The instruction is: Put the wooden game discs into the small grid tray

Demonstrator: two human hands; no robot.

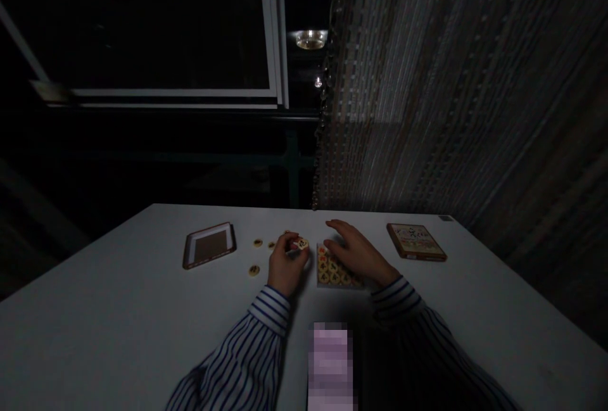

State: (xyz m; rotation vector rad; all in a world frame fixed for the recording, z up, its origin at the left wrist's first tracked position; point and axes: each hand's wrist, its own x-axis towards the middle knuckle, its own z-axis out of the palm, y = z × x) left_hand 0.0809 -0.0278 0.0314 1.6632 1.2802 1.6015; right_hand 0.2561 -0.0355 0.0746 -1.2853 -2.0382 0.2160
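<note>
Between the thumb and fingers of my left hand (287,266) is a round xiangqi piece (301,244) with a dark character on its face. A shallow tray (327,285) of xiangqi pieces lies just to the right, its pieces set in rows, some marked red and some dark. My right hand (357,252) reaches over the tray's right side with its fingers apart and hides part of it. I cannot tell whether that hand touches the pieces. Left of my left hand, a few loose pieces (254,270) lie on the table.
An open box lid or tray (209,245) with a brown rim rests at the left of the white table (118,309). A flat printed box (417,242) lies at the right. Behind the table hang a bead curtain (403,82) and a white-framed window (278,31).
</note>
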